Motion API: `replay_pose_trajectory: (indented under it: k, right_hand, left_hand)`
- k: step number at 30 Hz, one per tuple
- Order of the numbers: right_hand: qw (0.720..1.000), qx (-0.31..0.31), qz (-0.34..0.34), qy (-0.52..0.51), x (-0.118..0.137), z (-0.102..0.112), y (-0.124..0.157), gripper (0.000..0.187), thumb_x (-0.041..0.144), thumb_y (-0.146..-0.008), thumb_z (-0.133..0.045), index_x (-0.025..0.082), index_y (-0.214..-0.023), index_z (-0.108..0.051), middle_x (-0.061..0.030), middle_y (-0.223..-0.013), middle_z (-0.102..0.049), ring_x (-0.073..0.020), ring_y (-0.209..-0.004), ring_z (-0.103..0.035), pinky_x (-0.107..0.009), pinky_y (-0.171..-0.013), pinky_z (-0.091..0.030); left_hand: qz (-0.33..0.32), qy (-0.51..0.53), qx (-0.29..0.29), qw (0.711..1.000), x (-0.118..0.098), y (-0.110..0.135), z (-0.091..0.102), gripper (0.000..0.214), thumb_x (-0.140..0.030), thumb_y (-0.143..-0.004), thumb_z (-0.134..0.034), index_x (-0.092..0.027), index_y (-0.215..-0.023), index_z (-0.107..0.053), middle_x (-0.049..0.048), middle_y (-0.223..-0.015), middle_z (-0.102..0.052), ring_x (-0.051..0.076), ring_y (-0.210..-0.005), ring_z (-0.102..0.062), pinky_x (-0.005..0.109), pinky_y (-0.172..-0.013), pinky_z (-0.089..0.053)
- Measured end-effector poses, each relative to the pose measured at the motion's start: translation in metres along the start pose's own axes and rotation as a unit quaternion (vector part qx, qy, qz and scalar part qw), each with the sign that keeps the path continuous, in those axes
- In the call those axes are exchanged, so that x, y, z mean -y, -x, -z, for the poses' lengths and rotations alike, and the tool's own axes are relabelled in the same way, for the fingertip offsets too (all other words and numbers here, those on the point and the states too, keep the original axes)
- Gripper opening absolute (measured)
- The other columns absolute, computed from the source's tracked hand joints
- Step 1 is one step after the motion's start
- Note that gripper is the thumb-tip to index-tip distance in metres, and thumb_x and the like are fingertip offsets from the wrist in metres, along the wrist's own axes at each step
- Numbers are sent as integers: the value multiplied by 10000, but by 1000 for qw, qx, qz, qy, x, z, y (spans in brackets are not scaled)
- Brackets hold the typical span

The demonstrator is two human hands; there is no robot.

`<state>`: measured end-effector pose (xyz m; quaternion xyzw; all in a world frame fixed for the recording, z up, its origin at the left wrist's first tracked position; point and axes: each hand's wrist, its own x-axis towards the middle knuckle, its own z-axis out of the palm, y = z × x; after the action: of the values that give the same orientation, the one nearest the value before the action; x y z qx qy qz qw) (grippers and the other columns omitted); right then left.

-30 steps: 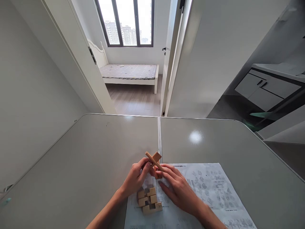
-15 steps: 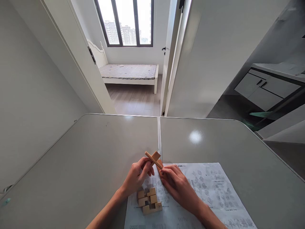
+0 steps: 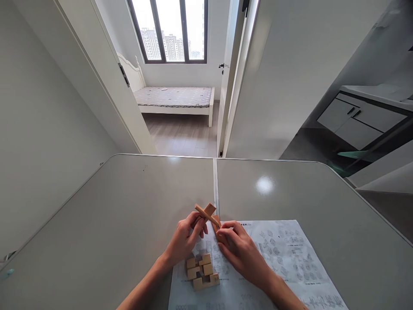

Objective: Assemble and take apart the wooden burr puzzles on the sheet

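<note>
Over the printed sheet's top left corner, my left hand (image 3: 189, 232) pinches a flat wooden piece (image 3: 210, 209). A thin wooden stick (image 3: 206, 215) lies crosswise over that piece, its lower right end at the fingers of my right hand (image 3: 240, 249). Another wooden piece (image 3: 217, 227) slants down beneath the right fingers, partly hidden by them. Below the hands, a cluster of notched wooden blocks (image 3: 202, 272) rests on the sheet. Both hands are closed; how the pieces fit together is hard to make out.
The printed instruction sheet (image 3: 290, 262) lies on the grey table (image 3: 155, 185), which has a seam (image 3: 216, 185) down its middle. Beyond the far edge, a doorway shows a bed (image 3: 174, 97) under a window. A cabinet (image 3: 361, 114) stands at the right.
The crossed wooden pieces have shifted slightly up and left with my left hand. My right fingers have moved a little on the stick's end. The block cluster has not moved.
</note>
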<state>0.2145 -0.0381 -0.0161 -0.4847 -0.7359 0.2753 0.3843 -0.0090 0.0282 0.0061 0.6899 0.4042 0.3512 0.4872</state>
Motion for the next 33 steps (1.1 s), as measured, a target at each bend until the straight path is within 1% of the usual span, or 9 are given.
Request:
replay_pose_trajectory:
  k: [2, 9, 16, 21, 26, 29, 33]
  right_hand:
    - [1000, -1, -1, 7, 0, 0, 0, 215, 167, -993, -613, 288, -1170, -630, -108, -1227, -609, -277, -1112, -669, -433, -960, -607]
    - [998, -32, -13, 49, -4, -4, 1, 233, 229, -979, -650, 278, -1205, -622, -117, -1171, -610, -302, -1063, -659, -469, -903, -623]
    - [998, -9, -13, 55, -2, -2, 1, 238, 243, -965, -673, 281, -1194, -621, -106, -1141, -608, -307, -1057, -631, -482, -905, -602]
    - [998, 14, 3, 60, 0, 2, 0, 382, 212, -903, -721, 282, -1258, -598, -111, -1168, -613, -322, -1090, -619, -501, -942, -581]
    - [997, 44, 13, 64, 0, 3, 0, 466, 189, -882, -741, 279, -1313, -591, -119, -1205, -608, -330, -1124, -609, -501, -962, -571]
    - [996, 50, 12, 66, 0, 3, 0, 444, 184, -890, -753, 271, -1293, -588, -120, -1222, -607, -326, -1131, -604, -504, -972, -562]
    - [997, 42, 6, 72, -1, 3, 0, 413, 180, -874, -797, 274, -1226, -602, -96, -1186, -630, -310, -1106, -618, -479, -949, -570]
  left_hand:
    - [-2, -4, -4, 1000, 1, 0, 0, 312, -449, -1097, -458, -188, -1086, -628, 9, -748, -665, 140, -625, -589, 252, -643, -508]
    - [-2, -17, -11, 1000, 1, 0, -1, 315, -471, -1093, -450, -200, -1052, -604, -14, -727, -619, 129, -604, -536, 242, -616, -463]
    - [2, -22, -13, 1000, 1, 0, -1, 312, -473, -1094, -448, -204, -1036, -595, -23, -721, -599, 129, -606, -531, 241, -615, -453]
    - [-3, -18, -9, 1000, 1, -1, -1, 281, -430, -1102, -445, -202, -1024, -590, -33, -715, -576, 122, -605, -514, 237, -619, -440]
    - [-1, -16, -11, 1000, -2, -1, -1, 280, -427, -1101, -455, -201, -1003, -588, -28, -718, -590, 123, -610, -523, 242, -625, -446]
    - [1, -18, -9, 1000, -2, -1, -2, 288, -437, -1100, -453, -197, -1014, -589, -29, -716, -588, 124, -606, -524, 246, -628, -447]
    - [3, -22, -6, 1000, 0, -1, -1, 296, -437, -1102, -442, -191, -1043, -596, -31, -715, -579, 125, -609, -518, 247, -625, -438]
